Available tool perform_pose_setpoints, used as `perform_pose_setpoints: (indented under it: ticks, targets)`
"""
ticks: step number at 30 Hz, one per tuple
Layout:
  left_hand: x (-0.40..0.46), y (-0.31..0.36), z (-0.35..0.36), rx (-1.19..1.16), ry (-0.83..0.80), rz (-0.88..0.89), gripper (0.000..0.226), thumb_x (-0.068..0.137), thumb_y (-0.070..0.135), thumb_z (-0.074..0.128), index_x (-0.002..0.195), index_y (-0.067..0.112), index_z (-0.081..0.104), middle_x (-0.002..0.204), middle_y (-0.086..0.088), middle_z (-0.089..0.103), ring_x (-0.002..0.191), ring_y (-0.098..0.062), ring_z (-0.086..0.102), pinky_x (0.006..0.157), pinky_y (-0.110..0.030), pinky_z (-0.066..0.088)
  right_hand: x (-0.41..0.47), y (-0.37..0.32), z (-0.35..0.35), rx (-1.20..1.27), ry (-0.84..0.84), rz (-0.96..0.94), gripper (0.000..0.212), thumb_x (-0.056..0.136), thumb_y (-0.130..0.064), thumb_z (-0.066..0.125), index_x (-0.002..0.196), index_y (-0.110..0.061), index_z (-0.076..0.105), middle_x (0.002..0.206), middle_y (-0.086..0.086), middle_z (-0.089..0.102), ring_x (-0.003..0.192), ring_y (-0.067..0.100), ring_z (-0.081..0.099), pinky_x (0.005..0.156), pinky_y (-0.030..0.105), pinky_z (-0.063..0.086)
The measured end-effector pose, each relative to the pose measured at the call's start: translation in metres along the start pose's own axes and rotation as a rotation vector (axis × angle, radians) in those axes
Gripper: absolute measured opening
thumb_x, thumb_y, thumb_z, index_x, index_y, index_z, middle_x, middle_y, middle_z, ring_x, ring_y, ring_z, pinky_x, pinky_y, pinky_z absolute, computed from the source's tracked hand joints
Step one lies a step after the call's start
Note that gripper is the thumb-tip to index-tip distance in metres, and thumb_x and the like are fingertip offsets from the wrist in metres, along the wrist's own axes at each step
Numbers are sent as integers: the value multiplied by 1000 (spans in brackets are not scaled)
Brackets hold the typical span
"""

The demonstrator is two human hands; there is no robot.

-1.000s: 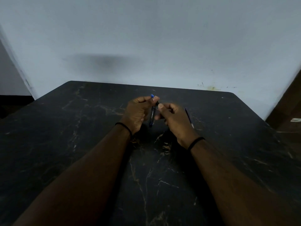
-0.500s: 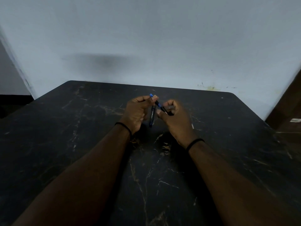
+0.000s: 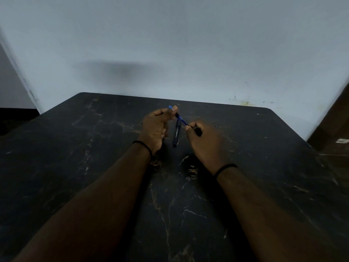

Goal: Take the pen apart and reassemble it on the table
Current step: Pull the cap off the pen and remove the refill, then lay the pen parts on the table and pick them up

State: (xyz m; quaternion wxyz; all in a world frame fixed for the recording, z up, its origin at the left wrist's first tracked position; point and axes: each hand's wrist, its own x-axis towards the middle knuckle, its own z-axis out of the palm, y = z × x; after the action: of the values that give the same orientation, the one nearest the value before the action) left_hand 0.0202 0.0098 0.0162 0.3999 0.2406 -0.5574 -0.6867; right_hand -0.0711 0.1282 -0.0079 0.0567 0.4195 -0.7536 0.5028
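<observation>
midway through the job, a person's two bare hands work a pen above a dark, marble-veined counter (image 3: 94,167) set against a pale wall (image 3: 170,44). the left hand (image 3: 155,127) pinches a short black piece with a blue end (image 3: 174,112) between thumb and fingertips, its other fingers curled in. the right hand (image 3: 203,142) is closed, thumb and forefinger nipping the near end of a thin blue rod (image 3: 182,121), apparently the ink refill, which runs on a slant between the two hands and meets the black piece held by the left. a longer dark pen part with pale lettering (image 3: 176,134), seemingly the barrel or cap, lies between the hands; whether it rests flat on the counter or is propped by the left hand cannot be told in this dim light. both wrists wear thin black bands (image 3: 143,145). judged from how things lie, the pen is in pieces, so the taking apart looks largely done or close to it; whether the rod is being drawn out or pushed home cannot be read from one frame. what appears left is to seat the refill, join the dark body and close the pen up. no other loose parts can be made out on the dark surface.
</observation>
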Motion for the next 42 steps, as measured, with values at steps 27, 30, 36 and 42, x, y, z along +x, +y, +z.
perform_pose_setpoints:
  ticks: [27, 30, 36, 42]
  targets:
    - [26, -3, -48, 1463, 384, -78, 37, 92, 38, 58, 115, 11, 69, 124, -18, 64, 113, -38, 61, 90, -43, 49, 0, 7, -2, -107, -36, -35, 17, 92, -43, 56, 80, -31, 61, 71, -8, 64, 67, 7, 59, 65, 37, 54]
    - [30, -10, -50, 1333, 336, -79, 42, 96, 30, 53, 124, 0, 61, 130, -26, 58, 119, -43, 55, 100, -49, 46, 0, 8, -1, -65, -27, -18, 20, 92, -46, 54, 75, -35, 58, 70, -10, 62, 65, 4, 58, 61, 30, 50]
    - [12, -3, -16, 992, 406, 550, 18, 92, 38, 54, 86, 21, 55, 81, 6, 55, 64, -10, 50, 60, -25, 37, -1, -3, -4, 150, 137, 32, 17, 95, -38, 60, 78, -35, 61, 70, -14, 62, 67, -2, 57, 58, 18, 41]
    - [-7, -17, 15, 878, -208, 606, 31, 77, 27, 62, 105, 22, 72, 74, 11, 63, 63, 3, 52, 66, -22, 43, 9, -10, -13, 259, 337, 47, 4, 94, -29, 67, 90, -29, 67, 97, 4, 61, 78, -4, 53, 70, 6, 41]
